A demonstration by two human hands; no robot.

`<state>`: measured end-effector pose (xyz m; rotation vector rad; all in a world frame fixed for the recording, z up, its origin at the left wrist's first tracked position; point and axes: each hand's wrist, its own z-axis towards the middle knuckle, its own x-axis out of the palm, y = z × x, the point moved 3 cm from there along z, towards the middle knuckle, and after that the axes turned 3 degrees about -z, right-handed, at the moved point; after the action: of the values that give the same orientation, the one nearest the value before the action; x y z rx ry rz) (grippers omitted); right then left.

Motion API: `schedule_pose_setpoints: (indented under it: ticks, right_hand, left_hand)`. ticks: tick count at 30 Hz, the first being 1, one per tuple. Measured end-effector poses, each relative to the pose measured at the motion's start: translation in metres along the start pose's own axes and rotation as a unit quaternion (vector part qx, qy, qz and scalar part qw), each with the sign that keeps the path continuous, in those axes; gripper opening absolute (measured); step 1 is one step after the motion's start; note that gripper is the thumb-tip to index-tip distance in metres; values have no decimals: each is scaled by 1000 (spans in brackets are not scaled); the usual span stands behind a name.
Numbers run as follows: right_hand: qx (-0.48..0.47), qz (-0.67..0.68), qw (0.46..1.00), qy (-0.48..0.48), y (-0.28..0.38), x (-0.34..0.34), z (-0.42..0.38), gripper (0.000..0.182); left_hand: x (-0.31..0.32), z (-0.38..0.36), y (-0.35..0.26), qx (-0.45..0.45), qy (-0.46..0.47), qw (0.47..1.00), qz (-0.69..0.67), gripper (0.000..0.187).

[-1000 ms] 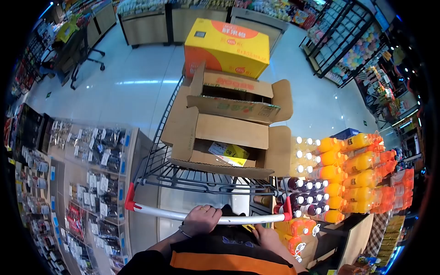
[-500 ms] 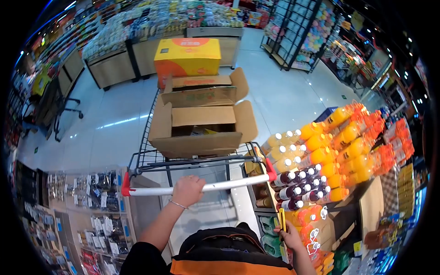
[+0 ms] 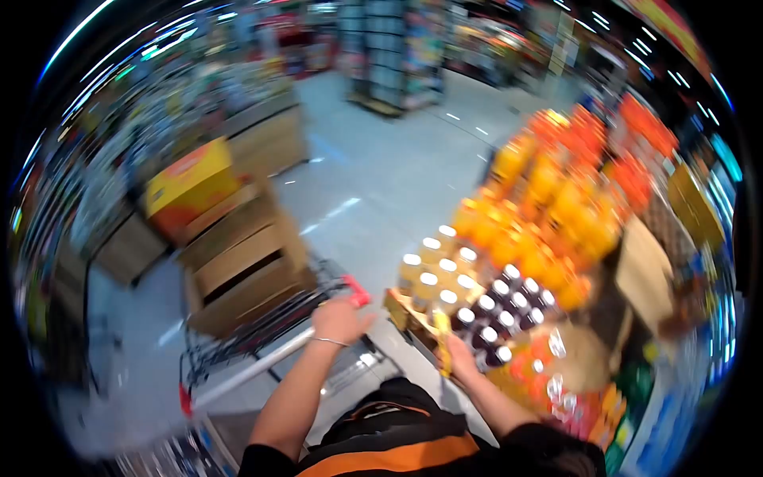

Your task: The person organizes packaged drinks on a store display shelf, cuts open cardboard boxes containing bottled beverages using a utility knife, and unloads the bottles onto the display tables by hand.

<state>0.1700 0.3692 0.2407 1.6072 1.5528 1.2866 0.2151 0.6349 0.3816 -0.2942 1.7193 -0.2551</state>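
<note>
My left hand (image 3: pixel 340 320), blurred by motion, is closed over the white cart handle (image 3: pixel 254 367) near its red right end. My right hand (image 3: pixel 463 359) holds a slim yellow tool (image 3: pixel 443 343) upright, beside the bottle display; it looks like a cutter. On the cart (image 3: pixel 262 322) stand open brown cardboard boxes (image 3: pixel 254 298), with a yellow and orange box (image 3: pixel 193 184) at the far end. Close to my right hand are dark purple bottles (image 3: pixel 506 314) with white caps and pale yellow bottles (image 3: pixel 435 274).
Orange juice bottles (image 3: pixel 548 207) rise in rows at the right, with a cardboard piece (image 3: pixel 644 270) beside them. Goods-covered counters (image 3: pixel 266 135) stand at the upper left. A tall black rack (image 3: pixel 389 60) is at the back. Shiny floor (image 3: pixel 350 183) runs between them.
The view has swung right, so the cart now appears angled at the left. My left hand has shifted toward the handle's right end. My right hand, with the yellow tool, is higher beside the bottles.
</note>
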Motion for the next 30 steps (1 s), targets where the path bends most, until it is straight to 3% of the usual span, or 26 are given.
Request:
schedule_pose_setpoints:
  ticks: [1,2,3,5,7,14,17,20,22,25,27,30]
  right_hand:
    - [-17,-46,999,-16,13,18,5,35]
    - [-2,-25,1000,8,22,26,14,33]
    - [-20,-3,999,25,23,35,25,32]
    - [-42,-19,998,34,15,47,47,31]
    - [12,-35,998,49,19,60,50,27]
    - [-48,-55,997,15,26,121,24,20]
    - [-57,-39,995,-72,1,117,-4,19]
    - [-9,85,987,-134,-37,110,-36,22]
    - [-15,76,978,-193,-48,112,-59,25]
    - [20,145,965,-218,-60,131,-64,27]
    - [43,133,972,-187,-58,151,-43,28]
    - [5,4,993,-118,-44,193,6,26]
  left_hand:
    - [20,20,13,-26,-6,999,-21,64]
    - [20,33,7,-67,-35,997,-21,52]
    - [37,51,22,-94,-59,994,-12,52]
    - [40,63,30,-86,-155,982,68,53]
    - [36,72,41,-58,-196,976,80,52]
    - [17,76,101,34,-196,980,12,44]
    - [11,46,135,43,-180,983,16,42]
    - [-4,4,173,56,-185,981,7,40]
    - [-13,-29,206,64,-158,985,1,35]
    - [-31,-78,259,53,-134,990,-1,31]
    - [-39,-107,303,20,-155,988,10,27]
    - [-55,-148,372,83,-134,987,19,24]
